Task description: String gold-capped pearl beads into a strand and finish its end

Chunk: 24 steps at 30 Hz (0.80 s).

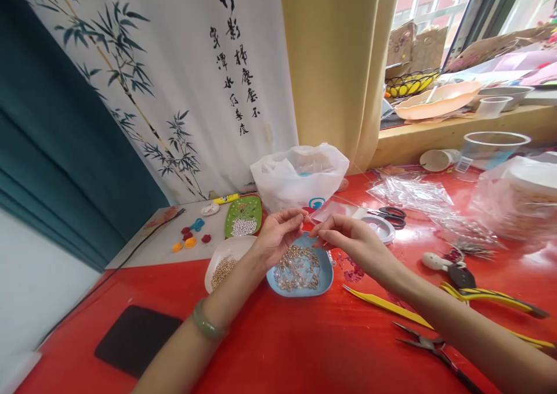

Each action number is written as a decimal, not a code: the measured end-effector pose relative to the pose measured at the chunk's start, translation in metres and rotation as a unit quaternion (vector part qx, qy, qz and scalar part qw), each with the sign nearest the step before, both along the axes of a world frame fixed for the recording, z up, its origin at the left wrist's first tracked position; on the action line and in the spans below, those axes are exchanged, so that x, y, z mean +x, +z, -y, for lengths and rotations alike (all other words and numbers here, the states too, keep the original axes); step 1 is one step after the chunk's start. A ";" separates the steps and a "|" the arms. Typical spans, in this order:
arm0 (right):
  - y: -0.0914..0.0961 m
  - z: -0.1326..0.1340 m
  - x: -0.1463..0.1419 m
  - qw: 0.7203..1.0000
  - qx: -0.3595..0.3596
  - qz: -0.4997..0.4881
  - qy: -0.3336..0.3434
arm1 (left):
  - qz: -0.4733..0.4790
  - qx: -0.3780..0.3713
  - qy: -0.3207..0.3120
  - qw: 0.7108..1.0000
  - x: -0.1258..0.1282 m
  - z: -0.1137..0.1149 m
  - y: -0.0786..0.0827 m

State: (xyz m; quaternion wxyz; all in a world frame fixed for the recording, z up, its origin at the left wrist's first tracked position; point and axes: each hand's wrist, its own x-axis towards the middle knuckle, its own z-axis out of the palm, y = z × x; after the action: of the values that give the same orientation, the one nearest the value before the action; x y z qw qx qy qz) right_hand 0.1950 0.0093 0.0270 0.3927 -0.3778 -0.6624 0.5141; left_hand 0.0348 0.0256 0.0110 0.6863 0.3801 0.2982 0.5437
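My left hand (278, 238) and my right hand (346, 235) are raised close together above a blue tray (300, 293). Thumb and fingers of each are pinched; whatever they grip is too small to make out. Below them, the tray holds gold beads and clear ones (298, 267). Left of it, partly behind my left forearm, a cream tray (237, 245) contains small gold beads (223, 272). White pearl-like beads (244, 227) lie in a green tray (229, 219) farther back.
Yellow tweezers (387, 306), needle-nose pliers (429, 343) and yellow-handled pliers (491, 295) lie at right on the red table. Scissors (394, 215) and clear plastic packets (411, 194) are behind. A white plastic bag (282, 185) stands at the back; a black flat pad (134, 339) lies front left.
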 end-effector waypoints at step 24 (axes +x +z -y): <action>-0.002 0.003 -0.002 1.000 0.000 -0.022 0.005 | 0.001 0.004 -0.008 1.000 0.003 0.001 -0.006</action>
State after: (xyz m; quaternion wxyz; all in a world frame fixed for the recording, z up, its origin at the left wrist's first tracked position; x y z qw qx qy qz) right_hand 0.1932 0.0065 0.0246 0.4049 -0.3630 -0.6553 0.5243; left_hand 0.0377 0.0249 0.0052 0.6896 0.3845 0.2924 0.5396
